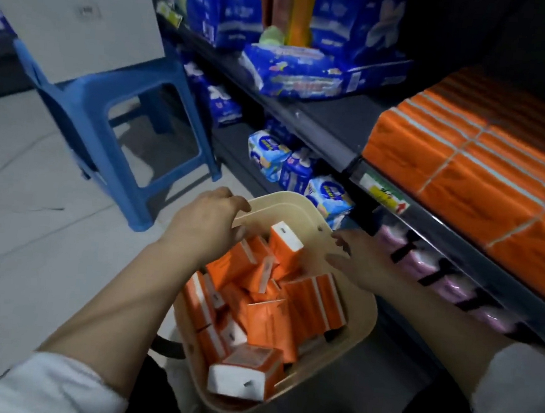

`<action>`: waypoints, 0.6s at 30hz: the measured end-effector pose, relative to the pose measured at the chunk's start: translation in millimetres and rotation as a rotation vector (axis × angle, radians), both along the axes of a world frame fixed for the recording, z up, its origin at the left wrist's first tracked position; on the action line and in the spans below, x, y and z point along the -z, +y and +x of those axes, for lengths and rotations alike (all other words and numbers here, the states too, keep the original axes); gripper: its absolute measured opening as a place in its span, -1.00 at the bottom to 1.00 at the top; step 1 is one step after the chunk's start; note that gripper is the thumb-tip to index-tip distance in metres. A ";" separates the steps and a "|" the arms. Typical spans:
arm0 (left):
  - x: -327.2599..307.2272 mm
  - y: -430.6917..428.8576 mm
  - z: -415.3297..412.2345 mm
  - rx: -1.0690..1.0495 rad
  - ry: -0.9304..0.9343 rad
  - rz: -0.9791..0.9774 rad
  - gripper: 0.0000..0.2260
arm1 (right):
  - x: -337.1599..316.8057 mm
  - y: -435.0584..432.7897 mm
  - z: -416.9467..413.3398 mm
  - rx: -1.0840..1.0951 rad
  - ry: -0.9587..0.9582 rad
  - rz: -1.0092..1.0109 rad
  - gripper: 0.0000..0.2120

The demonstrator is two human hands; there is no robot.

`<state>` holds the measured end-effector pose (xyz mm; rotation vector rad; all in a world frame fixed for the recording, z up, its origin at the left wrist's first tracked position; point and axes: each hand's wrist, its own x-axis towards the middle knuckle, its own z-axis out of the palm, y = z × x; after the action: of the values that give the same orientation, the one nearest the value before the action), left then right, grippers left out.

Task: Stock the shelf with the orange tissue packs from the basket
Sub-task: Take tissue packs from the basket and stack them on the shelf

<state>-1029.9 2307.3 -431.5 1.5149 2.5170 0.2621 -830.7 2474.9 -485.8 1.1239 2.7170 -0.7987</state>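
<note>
A beige basket (357, 330) sits low in front of me, holding several loose orange tissue packs (276, 307). One pack (285, 246) stands upright near the far rim. My left hand (208, 224) reaches over the basket's far left rim, fingers curled down toward the packs, and I cannot see anything gripped in it. My right hand (359, 262) hovers over the right rim with fingers spread and holds nothing. On the dark shelf (333, 120) to the right, rows of orange packs (463, 169) lie stacked neatly.
Blue packets (307, 75) lie on the shelf's left part, smaller blue-and-white packs (297, 169) sit on the shelf below, and pink packs (429, 267) lie under the orange rows. A blue plastic stool (107, 128) carrying a white box (74, 18) stands on the tiled floor at left.
</note>
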 end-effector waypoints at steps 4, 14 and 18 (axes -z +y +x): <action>-2.6 11.9 -25.9 -0.006 -0.010 0.046 -0.64 | 36.3 11.5 -40.5 -0.003 -0.039 -0.014 -0.51; 17.4 10.5 -63.8 -0.081 -0.037 -0.029 -0.68 | 146.5 7.4 -108.6 0.135 -0.043 0.029 -0.44; 21.1 9.5 -66.6 -0.075 -0.065 -0.038 -0.66 | 157.7 9.7 -100.9 0.172 -0.038 0.014 -0.50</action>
<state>-1096.5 2316.7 -452.6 1.3771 2.5166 0.2681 -931.6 2484.6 -643.5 1.3763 2.6262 -0.7711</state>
